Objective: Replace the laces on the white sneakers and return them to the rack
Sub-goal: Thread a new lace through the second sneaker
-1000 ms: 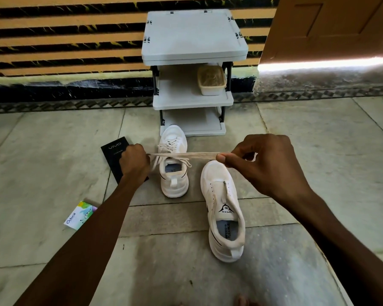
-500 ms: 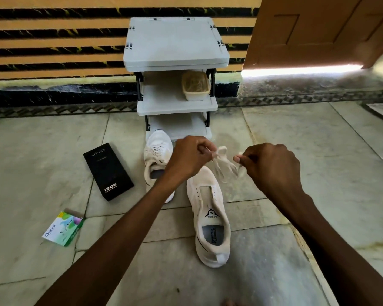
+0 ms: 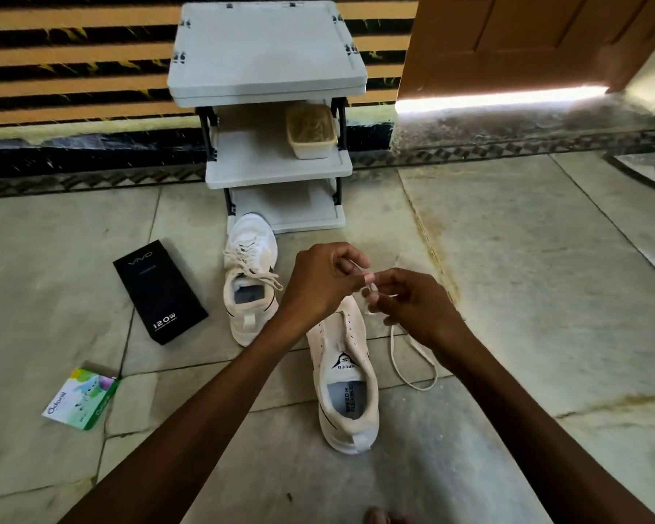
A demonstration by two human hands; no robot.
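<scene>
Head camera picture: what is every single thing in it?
shoe rack: one, pale grey, against the striped wall
tub: one, cream, rack's middle shelf, right side
laced sneaker: one, white, floor, before the rack
unlaced sneaker: one, white, floor, nearer the person
lace: one, cream, pinched by both hands, loop dangling below right hand
box: one, black, floor, left of laced sneaker
packet: one, green and white, floor, far left
door: one, brown, upper right
left hand: one, pinches lace above unlaced sneaker
right hand: one, pinches lace beside it
</scene>
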